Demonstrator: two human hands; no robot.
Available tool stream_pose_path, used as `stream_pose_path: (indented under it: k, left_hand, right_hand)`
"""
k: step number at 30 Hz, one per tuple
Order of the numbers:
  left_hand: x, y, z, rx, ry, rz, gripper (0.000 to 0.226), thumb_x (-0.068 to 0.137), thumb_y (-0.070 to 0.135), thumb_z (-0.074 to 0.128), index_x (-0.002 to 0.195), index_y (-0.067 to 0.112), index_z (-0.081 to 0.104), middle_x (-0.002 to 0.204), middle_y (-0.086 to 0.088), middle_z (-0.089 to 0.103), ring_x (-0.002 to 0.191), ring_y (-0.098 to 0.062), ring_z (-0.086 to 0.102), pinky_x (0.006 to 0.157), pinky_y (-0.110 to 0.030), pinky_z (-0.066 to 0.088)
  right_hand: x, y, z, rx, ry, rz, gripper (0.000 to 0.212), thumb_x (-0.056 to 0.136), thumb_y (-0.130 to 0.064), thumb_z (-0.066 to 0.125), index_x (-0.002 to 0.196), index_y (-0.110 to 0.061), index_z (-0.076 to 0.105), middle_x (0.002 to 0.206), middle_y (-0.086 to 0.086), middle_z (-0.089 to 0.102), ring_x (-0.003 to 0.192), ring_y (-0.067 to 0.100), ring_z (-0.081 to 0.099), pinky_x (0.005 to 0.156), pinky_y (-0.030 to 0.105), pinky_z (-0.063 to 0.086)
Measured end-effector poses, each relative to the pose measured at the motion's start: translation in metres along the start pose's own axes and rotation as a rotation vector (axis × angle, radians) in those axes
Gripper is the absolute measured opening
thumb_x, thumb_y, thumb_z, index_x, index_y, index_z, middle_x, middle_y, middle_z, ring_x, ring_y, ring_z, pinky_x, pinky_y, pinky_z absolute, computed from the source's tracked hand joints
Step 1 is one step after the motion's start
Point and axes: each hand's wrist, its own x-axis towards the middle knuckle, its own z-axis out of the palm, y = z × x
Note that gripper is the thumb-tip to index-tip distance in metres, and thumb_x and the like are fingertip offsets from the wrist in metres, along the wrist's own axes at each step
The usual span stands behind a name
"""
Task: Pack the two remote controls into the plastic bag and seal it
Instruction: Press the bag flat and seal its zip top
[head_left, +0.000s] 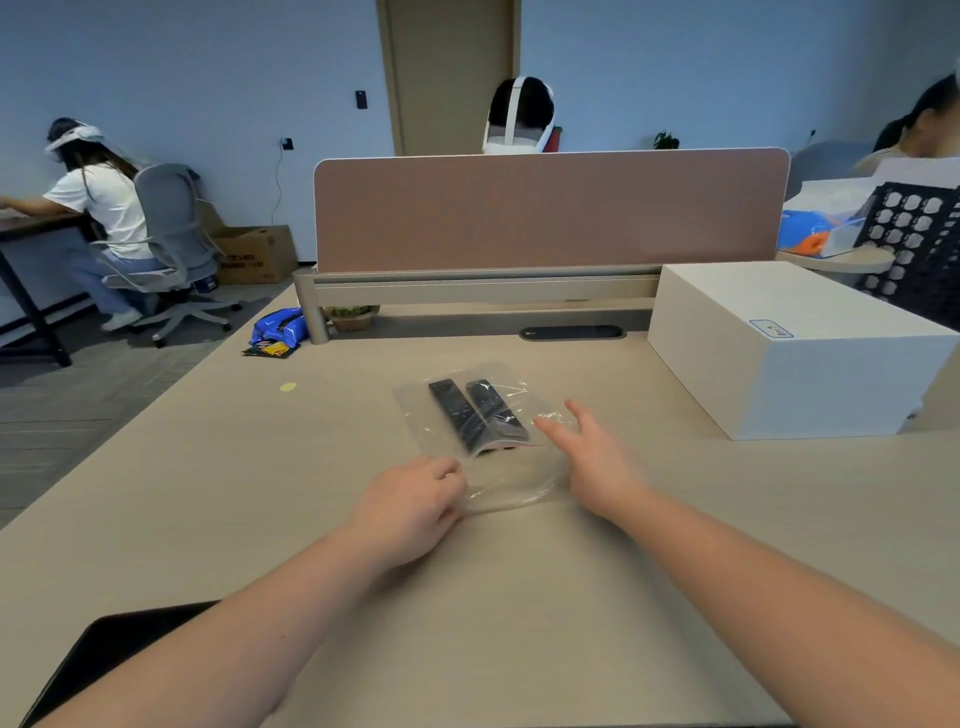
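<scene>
From the head camera we cannot tell whether the clear plastic bag (480, 441) is sealed; its near end curls up in a glossy fold, with a thin red strip beside the remotes' near ends. Two slim black remote controls (475, 413) lie side by side inside it, their buttons too small to make out. A dark flat object (104, 654) at the near left is cut off by the frame.

The bag rests mid-way across a pale beige desk (519, 597), with a white box (789, 348) at the right, a brown divider panel (550, 208) at the far edge and blue snack packets (278, 332) far left.

Our left hand (410, 506) curls its fingers, pinching the bag's near left edge. Our right hand (592, 462) is spread, fingers resting at the bag's right side.
</scene>
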Motion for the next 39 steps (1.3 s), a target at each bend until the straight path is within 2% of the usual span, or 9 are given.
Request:
stream_pose_path:
  k: [5, 9, 12, 16, 20, 24, 27, 34, 39]
  left_hand:
    - [-0.004, -0.008, 0.0, 0.066, 0.125, -0.005, 0.009, 0.073, 0.019, 0.06, 0.069, 0.017, 0.053, 0.097, -0.001, 0.073, 0.072, -0.018, 0.069, 0.04, -0.023, 0.05]
    - [-0.007, -0.016, 0.003, 0.112, 0.165, 0.013, 0.052, 0.056, 0.013, 0.087, 0.073, 0.018, 0.039, 0.071, 0.0, 0.066, 0.057, -0.019, 0.062, 0.036, -0.023, 0.043]
    - [-0.006, -0.016, -0.001, 0.151, 0.199, 0.03, 0.057, 0.059, 0.016, 0.087, 0.072, 0.018, 0.031, 0.06, -0.002, 0.06, 0.049, -0.022, 0.057, 0.033, -0.023, 0.038]
    - [-0.003, -0.016, -0.002, 0.173, 0.213, 0.055, 0.056, 0.055, 0.012, 0.086, 0.071, 0.018, 0.032, 0.057, -0.002, 0.056, 0.047, -0.022, 0.055, 0.033, -0.022, 0.039]
    - [-0.001, -0.017, -0.008, 0.2, 0.222, 0.133, 0.013, 0.066, 0.005, 0.047, 0.072, 0.016, 0.05, 0.064, -0.002, 0.064, 0.057, -0.023, 0.06, 0.04, -0.026, 0.049]
    - [0.001, -0.018, -0.016, 0.237, 0.286, 0.234, 0.014, 0.07, 0.002, 0.053, 0.069, 0.016, 0.058, 0.067, -0.001, 0.063, 0.061, -0.021, 0.059, 0.046, -0.029, 0.05]
    - [0.0, -0.018, -0.019, 0.23, 0.382, 0.254, 0.015, 0.076, 0.003, 0.051, 0.073, 0.015, 0.059, 0.066, -0.001, 0.064, 0.059, -0.022, 0.058, 0.047, -0.028, 0.049]
    - [0.002, -0.013, -0.012, 0.038, 0.45, 0.097, 0.014, 0.085, 0.027, 0.05, 0.09, 0.016, 0.057, 0.065, 0.0, 0.068, 0.057, -0.022, 0.061, 0.045, -0.023, 0.048]
    - [0.001, -0.017, -0.005, 0.028, 0.389, 0.029, 0.033, 0.086, 0.035, 0.044, 0.067, 0.018, 0.065, 0.061, 0.003, 0.067, 0.056, -0.021, 0.062, 0.043, -0.021, 0.047]
  right_hand:
    - [0.004, 0.004, 0.002, -0.124, 0.069, -0.064, 0.021, 0.082, 0.0, 0.047, 0.097, -0.005, 0.062, 0.107, 0.011, 0.057, 0.104, 0.03, 0.057, 0.064, 0.029, 0.036]
    - [0.004, 0.007, -0.007, -0.163, 0.076, 0.018, 0.017, 0.083, 0.001, 0.048, 0.094, -0.003, 0.06, 0.096, 0.012, 0.052, 0.098, 0.031, 0.058, 0.064, 0.028, 0.033]
    - [0.001, 0.0, -0.014, -0.196, 0.067, 0.061, 0.017, 0.084, 0.004, 0.047, 0.09, -0.007, 0.058, 0.087, 0.009, 0.042, 0.098, 0.032, 0.058, 0.066, 0.03, 0.034]
    - [-0.004, -0.013, -0.015, -0.305, 0.199, -0.047, 0.025, 0.085, -0.007, 0.05, 0.107, -0.012, 0.06, 0.111, 0.008, 0.058, 0.113, 0.028, 0.046, 0.087, 0.034, 0.036]
    - [-0.004, -0.037, -0.012, -0.207, 0.219, -0.269, 0.047, 0.082, -0.031, 0.064, 0.127, -0.022, 0.054, 0.12, 0.002, 0.062, 0.125, 0.023, 0.045, 0.105, 0.042, 0.025]
    - [-0.002, -0.056, -0.004, -0.312, 0.333, -0.367, 0.039, 0.05, -0.044, 0.085, 0.085, -0.032, 0.073, 0.071, -0.012, 0.072, 0.085, 0.014, 0.069, 0.084, 0.032, 0.027]
    - [-0.001, -0.057, -0.001, -0.266, 0.395, -0.393, 0.012, 0.06, -0.038, 0.079, 0.06, -0.03, 0.071, 0.057, -0.012, 0.068, 0.073, 0.014, 0.068, 0.075, 0.029, 0.026]
    - [-0.002, -0.064, 0.002, -0.178, 0.431, -0.451, 0.01, 0.059, -0.025, 0.081, 0.063, -0.026, 0.072, 0.055, -0.011, 0.068, 0.071, 0.014, 0.067, 0.069, 0.026, 0.029]
    - [0.0, -0.067, 0.004, -0.167, 0.448, -0.452, 0.017, 0.056, -0.026, 0.088, 0.057, -0.025, 0.071, 0.053, -0.01, 0.069, 0.071, 0.01, 0.07, 0.068, 0.026, 0.027]
